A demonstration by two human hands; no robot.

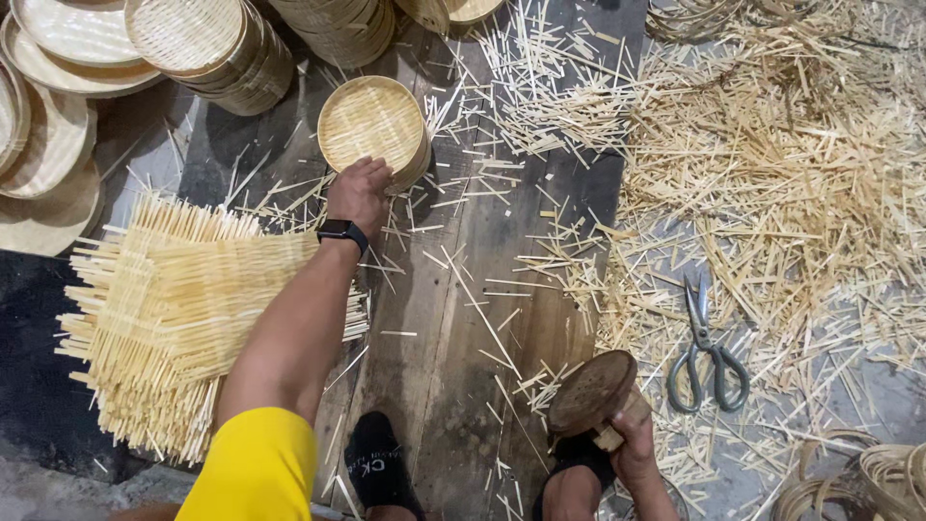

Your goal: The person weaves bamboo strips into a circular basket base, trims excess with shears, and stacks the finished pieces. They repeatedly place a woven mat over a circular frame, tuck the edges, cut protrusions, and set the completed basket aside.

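My left hand [359,192] reaches forward and grips the near rim of a small round woven bamboo basket [371,123] that lies on the dark wooden floor. A black smartwatch [342,232] sits on that wrist. My right hand [632,436] is low at the bottom right, closed around a dark round wooden mould [591,391] beside my knee. Left of my arm lies a stack of flat woven bamboo mats [178,309] with loose strip ends sticking out.
Stacks of finished baskets [217,48] and shallow trays [72,39] stand at the top left. Cut bamboo strips [791,174] litter the right side, with grey-handled scissors [707,352] among them. Bamboo rings [892,473] lie at the bottom right. My black-socked foot [374,465] is below.
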